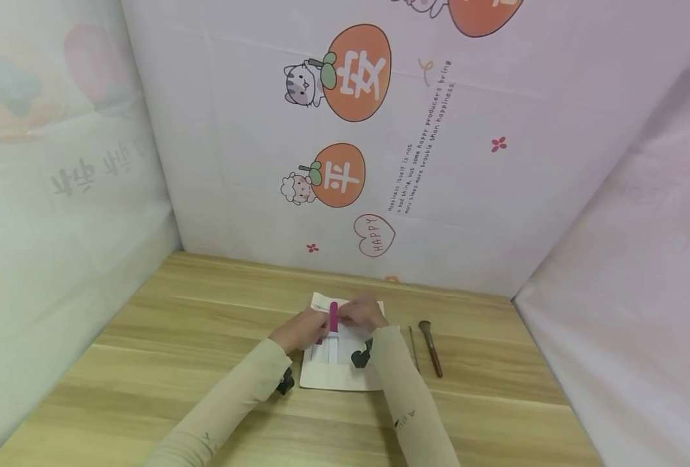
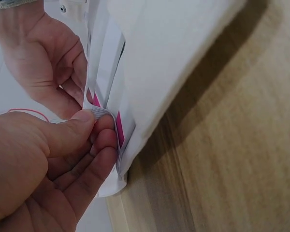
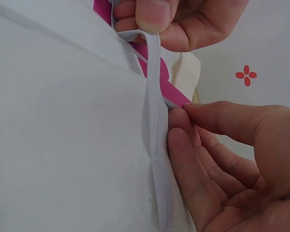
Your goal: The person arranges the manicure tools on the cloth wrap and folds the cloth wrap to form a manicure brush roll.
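Observation:
A white fabric holder (image 1: 339, 379) lies on the wooden table with a white elastic band (image 3: 155, 92) across it. A flat pink strip (image 1: 334, 318) with a rounded end lies on the holder, partly hidden behind the band. On the left side, my left hand (image 1: 305, 329) pinches the band between thumb and fingers, lifting it from the fabric in the left wrist view. My right hand (image 1: 364, 313), opposite it, pinches a pink tip between thumb and forefinger in the right wrist view. More pink (image 2: 119, 128) shows between the band and the fabric.
Right of the holder lie a brush (image 1: 430, 347) with a dark handle and a thin rod (image 1: 413, 347), beside my right sleeve. White printed cloth (image 1: 246, 162) walls the wooden table (image 1: 193, 350) at the back and both sides.

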`<state>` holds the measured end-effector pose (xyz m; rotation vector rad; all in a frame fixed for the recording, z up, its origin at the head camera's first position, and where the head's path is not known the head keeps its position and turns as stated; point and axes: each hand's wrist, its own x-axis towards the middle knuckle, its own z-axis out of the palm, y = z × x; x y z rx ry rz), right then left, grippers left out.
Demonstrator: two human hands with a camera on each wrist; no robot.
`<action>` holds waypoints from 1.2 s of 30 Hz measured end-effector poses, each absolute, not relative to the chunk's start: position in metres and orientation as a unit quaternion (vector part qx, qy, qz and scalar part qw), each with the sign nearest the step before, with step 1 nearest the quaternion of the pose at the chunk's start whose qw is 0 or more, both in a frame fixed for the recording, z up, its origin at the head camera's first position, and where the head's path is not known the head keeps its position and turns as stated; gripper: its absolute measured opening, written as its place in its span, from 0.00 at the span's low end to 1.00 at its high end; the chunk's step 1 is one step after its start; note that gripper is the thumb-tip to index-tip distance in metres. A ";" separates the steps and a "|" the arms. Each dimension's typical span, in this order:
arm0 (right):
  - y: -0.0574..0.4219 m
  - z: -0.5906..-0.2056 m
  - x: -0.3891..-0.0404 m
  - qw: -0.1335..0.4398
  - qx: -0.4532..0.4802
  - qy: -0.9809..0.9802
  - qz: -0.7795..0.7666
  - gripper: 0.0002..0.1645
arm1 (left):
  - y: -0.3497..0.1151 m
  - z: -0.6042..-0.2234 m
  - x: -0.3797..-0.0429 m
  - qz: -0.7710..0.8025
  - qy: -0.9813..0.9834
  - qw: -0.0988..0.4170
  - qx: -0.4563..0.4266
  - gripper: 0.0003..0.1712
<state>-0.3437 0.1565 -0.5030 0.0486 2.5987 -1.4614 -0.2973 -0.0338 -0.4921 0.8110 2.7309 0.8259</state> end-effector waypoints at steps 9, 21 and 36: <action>0.159 -0.497 -0.334 0.106 0.003 0.858 -0.502 0.07 | -0.035 -0.491 -0.297 0.269 0.922 0.088 0.264 0.09; 0.161 -0.495 -0.325 0.108 -0.015 0.877 -0.468 0.07 | -0.035 -0.494 -0.295 0.278 0.917 0.064 0.280 0.10; 0.244 -0.418 -0.316 0.095 -0.124 0.963 -0.219 0.25 | -0.030 -0.496 -0.293 0.280 0.906 0.064 0.310 0.03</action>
